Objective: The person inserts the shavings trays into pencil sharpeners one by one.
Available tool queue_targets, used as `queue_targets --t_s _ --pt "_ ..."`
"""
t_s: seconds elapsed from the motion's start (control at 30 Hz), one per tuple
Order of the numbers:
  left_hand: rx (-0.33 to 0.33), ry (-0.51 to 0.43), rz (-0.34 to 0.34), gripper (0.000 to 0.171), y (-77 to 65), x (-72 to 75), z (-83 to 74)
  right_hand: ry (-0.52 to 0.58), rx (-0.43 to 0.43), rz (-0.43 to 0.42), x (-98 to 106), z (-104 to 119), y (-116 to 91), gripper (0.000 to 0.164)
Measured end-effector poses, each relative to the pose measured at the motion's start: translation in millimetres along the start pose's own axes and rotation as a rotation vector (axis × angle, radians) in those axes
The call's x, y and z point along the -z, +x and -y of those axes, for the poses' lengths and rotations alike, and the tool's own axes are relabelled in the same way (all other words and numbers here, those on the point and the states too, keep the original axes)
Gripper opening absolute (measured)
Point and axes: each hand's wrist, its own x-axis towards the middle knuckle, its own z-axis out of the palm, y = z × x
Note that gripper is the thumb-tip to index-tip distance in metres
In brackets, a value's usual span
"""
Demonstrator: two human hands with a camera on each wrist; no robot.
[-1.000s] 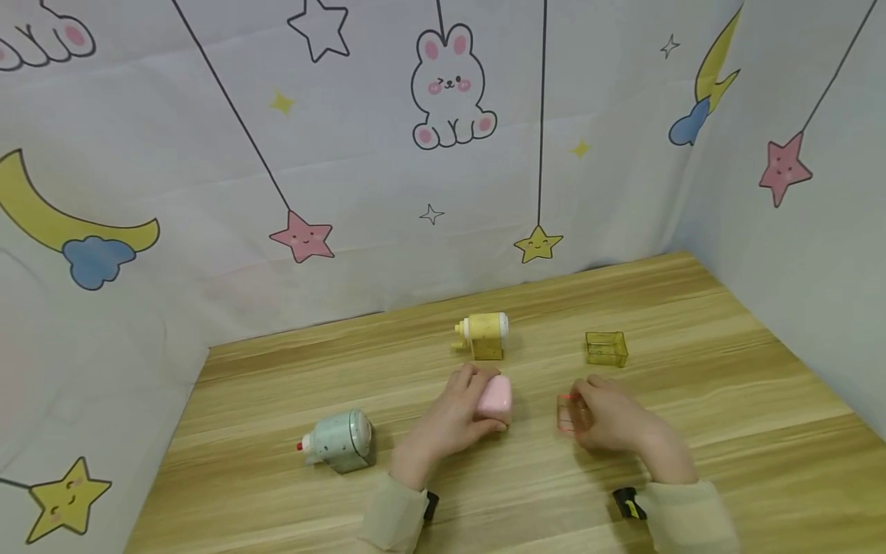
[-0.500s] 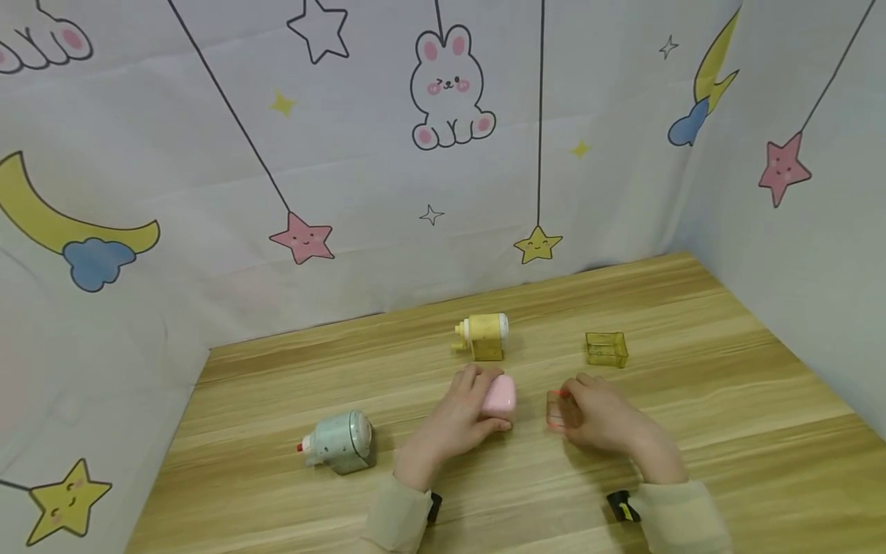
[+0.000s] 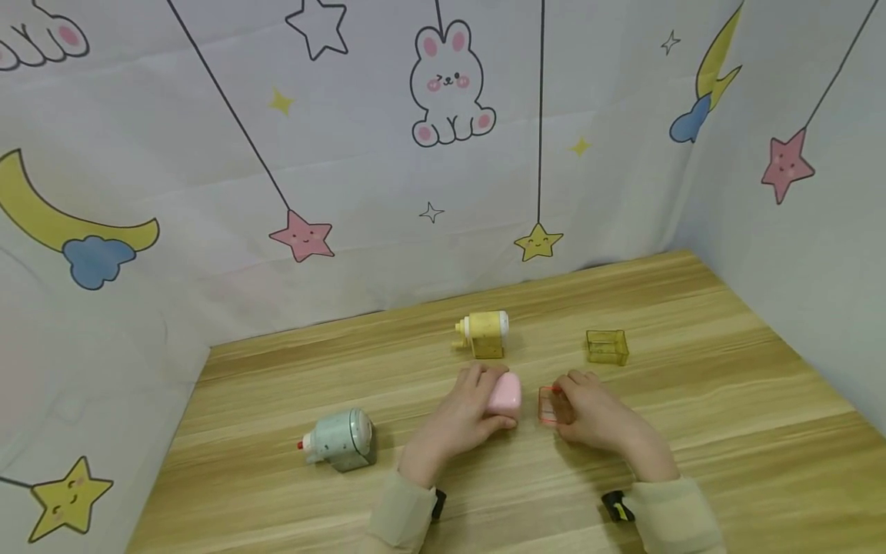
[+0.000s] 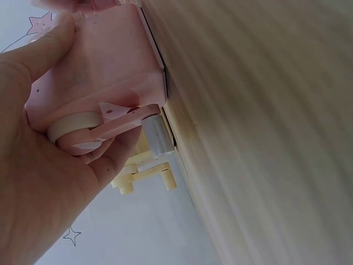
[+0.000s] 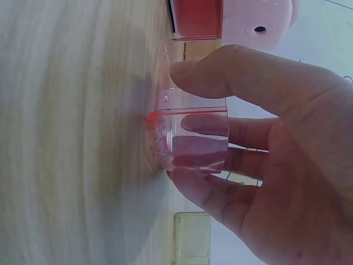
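Note:
My left hand [image 3: 453, 419] grips a pink hand-crank pencil sharpener [image 3: 507, 395] around its body, and the sharpener rests on the wooden table. In the left wrist view, its crank handle [image 4: 157, 135] has a grey knob and points toward the tabletop. To the right, my right hand [image 3: 597, 412] pinches a clear pink shavings drawer [image 5: 190, 138] between thumb and fingers, low over the table. A narrow gap separates the drawer from the sharpener. In the right wrist view, the sharpener's pencil hole [image 5: 260, 30] shows beside the red lower part [image 5: 196, 16].
A yellow pencil sharpener [image 3: 487, 332] stands behind my left hand. Its clear yellow drawer [image 3: 607, 348] lies apart at the back right. A green sharpener [image 3: 342, 438] stands on the left. Printed cloth [image 3: 374, 169] hangs behind the table [image 3: 277, 369].
My right hand has moved left with the clear pink drawer, closer to the pink sharpener. My left hand and the sharpener have shifted slightly right. The other sharpeners have stayed put.

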Motion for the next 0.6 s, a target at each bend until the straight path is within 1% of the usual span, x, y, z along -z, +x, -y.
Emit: queue_targets --t_s 0.07,0.3,0.43,0.6 --pt "0.004 0.001 0.007 0.067 1.0 -0.4 -0.3 0.003 0.005 0.0 -0.7 0.4 0.6 0.047" --pt "-0.011 0.003 0.006 0.065 4.3 -2.3 -3.3 0.017 0.004 0.012 -0.6 4.0 2.1 0.047" --pt "-0.008 0.005 0.018 0.066 5.8 -3.5 -5.1 0.024 -0.004 0.023 -0.7 4.9 2.7 0.047" --pt "-0.007 0.006 0.032 0.064 7.1 -4.9 -6.4 0.027 0.007 0.027 -2.5 5.9 3.1 0.048"
